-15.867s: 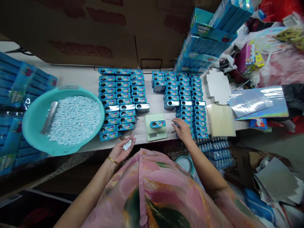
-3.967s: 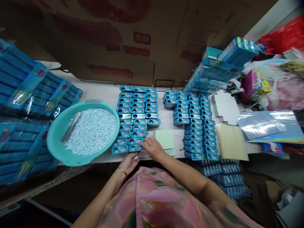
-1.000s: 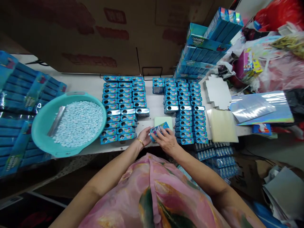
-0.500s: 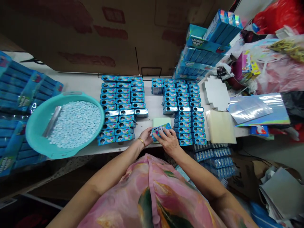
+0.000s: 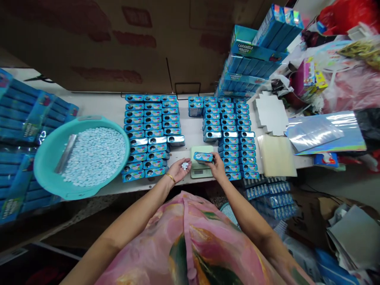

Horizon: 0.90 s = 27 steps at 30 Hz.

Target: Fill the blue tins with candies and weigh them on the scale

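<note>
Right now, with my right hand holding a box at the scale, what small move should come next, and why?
I'd probably set the box flat on the scale and let go: your right hand grips its end, which could skew a reading, while your left hand cups loose pale pieces clear of the scale.

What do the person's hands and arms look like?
The left hand and right hand wear no gloves. A gold-coloured bangle circles the left wrist; none shows on the right. Forearms are bare; the right sleeve is patterned pink.
</note>
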Available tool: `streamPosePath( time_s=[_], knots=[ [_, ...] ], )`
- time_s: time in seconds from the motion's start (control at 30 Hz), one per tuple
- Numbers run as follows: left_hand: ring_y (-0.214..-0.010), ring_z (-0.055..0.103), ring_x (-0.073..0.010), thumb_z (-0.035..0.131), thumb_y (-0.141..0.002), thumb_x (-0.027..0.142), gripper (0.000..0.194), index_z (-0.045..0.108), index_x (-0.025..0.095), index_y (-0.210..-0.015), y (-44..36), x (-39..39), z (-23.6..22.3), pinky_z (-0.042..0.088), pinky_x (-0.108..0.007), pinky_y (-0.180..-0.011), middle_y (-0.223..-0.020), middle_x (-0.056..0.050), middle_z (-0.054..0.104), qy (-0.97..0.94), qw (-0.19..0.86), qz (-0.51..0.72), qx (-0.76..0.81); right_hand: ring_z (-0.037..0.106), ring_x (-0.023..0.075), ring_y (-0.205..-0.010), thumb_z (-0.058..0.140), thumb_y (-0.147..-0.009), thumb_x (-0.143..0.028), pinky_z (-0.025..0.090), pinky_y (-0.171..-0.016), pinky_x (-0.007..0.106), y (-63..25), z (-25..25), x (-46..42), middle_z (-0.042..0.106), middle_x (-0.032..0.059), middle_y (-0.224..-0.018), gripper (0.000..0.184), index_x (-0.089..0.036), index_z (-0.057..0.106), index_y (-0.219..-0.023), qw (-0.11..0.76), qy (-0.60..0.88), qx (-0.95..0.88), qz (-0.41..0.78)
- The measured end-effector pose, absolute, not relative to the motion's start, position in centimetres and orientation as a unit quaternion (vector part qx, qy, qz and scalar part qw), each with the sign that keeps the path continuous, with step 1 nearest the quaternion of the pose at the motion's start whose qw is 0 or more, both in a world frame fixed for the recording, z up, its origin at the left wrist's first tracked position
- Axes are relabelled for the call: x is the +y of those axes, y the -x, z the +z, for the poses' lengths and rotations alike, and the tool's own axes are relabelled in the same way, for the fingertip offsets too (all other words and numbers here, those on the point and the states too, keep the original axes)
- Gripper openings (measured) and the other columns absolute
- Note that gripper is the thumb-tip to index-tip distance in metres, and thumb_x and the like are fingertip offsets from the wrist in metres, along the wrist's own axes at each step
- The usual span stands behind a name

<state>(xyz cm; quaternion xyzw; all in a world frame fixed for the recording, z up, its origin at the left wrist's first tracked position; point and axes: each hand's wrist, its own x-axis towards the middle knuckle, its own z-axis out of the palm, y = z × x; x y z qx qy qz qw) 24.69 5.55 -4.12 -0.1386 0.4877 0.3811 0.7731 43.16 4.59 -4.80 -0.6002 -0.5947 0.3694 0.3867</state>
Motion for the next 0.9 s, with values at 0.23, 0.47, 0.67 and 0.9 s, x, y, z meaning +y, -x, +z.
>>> streamPosePath(
  time_s=[0.23, 0.47, 0.67, 0.9],
  knots=[
    [-0.064, 0.061, -0.0152, 0.042, -0.079, 0.01, 0.018, 0.06, 0.007, -0.082, -22.1, 3.7, -3.6, 0.052, -0.024, -0.056, -0.069, -0.011, 0.062, 0.145, 0.76, 0.388, 0.5, 0.048, 0.0184, -0.101, 0.054, -0.071, -0.022, 0.04, -0.086, 0.035, -43.9, -4.7, 3.8, 0.049, 0.0083, -0.111, 0.045, -0.016, 0.04, -0.114, 0.387, 0.586, -0.602, 0.379],
    [-0.066, 0.062, -0.0151, 0.038, -0.08, 0.007, 0.022, 0.059, 0.007, -0.086, -22.2, 0.9, -2.2, 0.052, -0.027, -0.062, -0.071, -0.01, 0.064, 0.125, 0.802, 0.345, 0.472, 0.047, 0.0173, -0.096, 0.041, -0.083, -0.021, 0.04, -0.085, 0.033, -39.2, 0.6, -0.3, 0.053, 0.0077, -0.104, 0.026, -0.019, 0.05, -0.108, 0.186, 0.462, -0.827, 0.262],
    [-0.062, 0.062, -0.0161, 0.031, -0.086, 0.019, 0.031, 0.058, 0.011, -0.074, -21.3, -0.9, -1.7, 0.051, -0.031, -0.065, -0.059, -0.006, 0.062, 0.147, 0.829, 0.286, 0.457, 0.046, 0.0189, -0.09, 0.051, -0.078, -0.031, 0.043, -0.073, 0.029, -34.7, -1.0, -0.4, 0.053, 0.009, -0.103, 0.036, -0.013, 0.048, -0.109, -0.013, 0.386, -0.877, 0.285],
    [-0.053, 0.06, -0.0141, 0.028, -0.086, 0.019, 0.032, 0.055, 0.012, -0.07, -20.9, -0.8, -0.8, 0.05, -0.029, -0.062, -0.052, -0.003, 0.058, 0.153, 0.83, 0.253, 0.474, 0.045, 0.0174, -0.084, 0.041, -0.082, -0.019, 0.042, -0.064, 0.027, -33.5, -2.4, -1.2, 0.051, 0.0068, -0.096, 0.016, -0.016, 0.051, -0.094, -0.05, 0.387, -0.885, 0.255]
  ],
)
